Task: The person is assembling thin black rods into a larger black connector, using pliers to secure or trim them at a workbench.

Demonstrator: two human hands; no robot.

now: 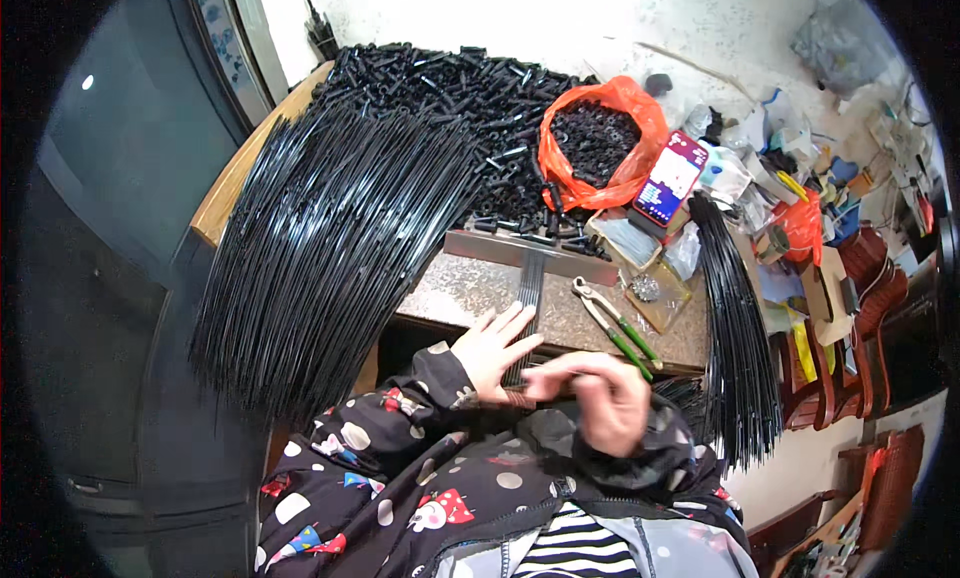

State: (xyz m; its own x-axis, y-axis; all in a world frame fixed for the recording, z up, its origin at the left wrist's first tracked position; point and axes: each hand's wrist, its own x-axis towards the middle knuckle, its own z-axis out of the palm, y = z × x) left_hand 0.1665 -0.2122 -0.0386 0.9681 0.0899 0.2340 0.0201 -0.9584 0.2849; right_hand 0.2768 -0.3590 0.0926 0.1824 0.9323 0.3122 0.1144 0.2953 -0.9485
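Note:
My left hand (pixel 493 354) lies over a narrow row of thin dark rods (pixel 531 288) at the table's front edge, its fingers stretched out and spread. The rods run side by side from a flat metal bar (pixel 480 248) toward my body. Just right of their near ends is my right hand (pixel 608 396), smeared by motion, so its grip is unclear. Pincers with green handles (pixel 622 330) lie on the table beyond it. A wide sheaf of long black rods (pixel 320 238) spreads over the table's left side and hangs past its edge.
Black tubular pieces (pixel 430 88) are heaped at the back. An orange plastic bag (pixel 632 108) holds small black parts. Right of it are a smartphone (pixel 670 178), a clear tray (pixel 628 240) and another black rod bundle (pixel 735 338). Wooden chairs (pixel 870 288) and clutter stand farther right.

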